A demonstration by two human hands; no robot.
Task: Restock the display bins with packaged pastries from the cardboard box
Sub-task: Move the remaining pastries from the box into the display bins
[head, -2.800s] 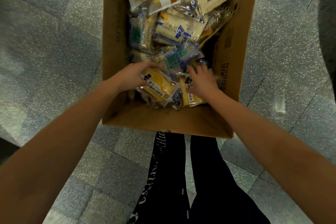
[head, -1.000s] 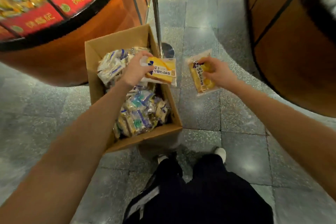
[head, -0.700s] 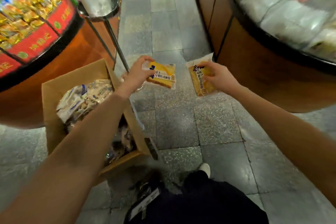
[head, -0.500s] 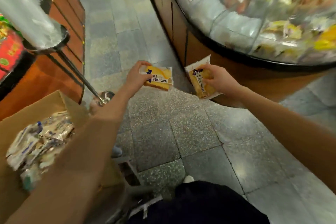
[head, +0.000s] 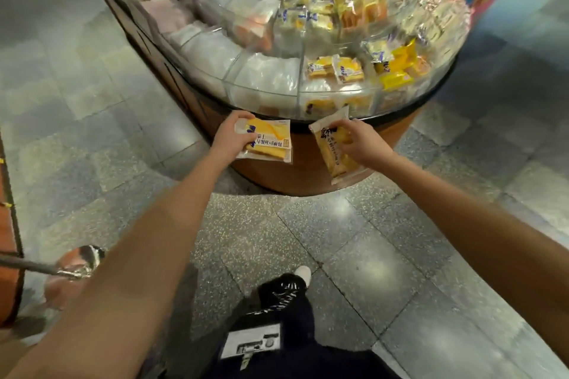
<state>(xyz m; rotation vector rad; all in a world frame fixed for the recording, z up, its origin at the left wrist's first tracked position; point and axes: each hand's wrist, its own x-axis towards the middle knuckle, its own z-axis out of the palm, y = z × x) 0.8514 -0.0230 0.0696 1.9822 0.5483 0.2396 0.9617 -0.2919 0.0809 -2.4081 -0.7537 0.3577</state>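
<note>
Here two pastry packs sit just below the display (head: 308, 181) rim: left hand (head: 229, 140) fingers pinch one pack (head: 271, 140), right hand (head: 358, 143) fingers pinch the other (head: 331, 152). Best lift both over the rim into the bin (head: 335, 71) holding matching yellow packs.

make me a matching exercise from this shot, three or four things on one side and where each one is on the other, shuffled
Things:
1. yellow-printed clear pastry packet
2. clear packet with a golden pastry, standing on end
3. round clear-walled display bin stand
4. white shoe toe

Places:
A. on the grey floor tiles
B. in the right hand
C. ahead, beyond both hands
D. in the left hand

Pairs: 1-D, 2-B, 3-C, 4-A
</note>
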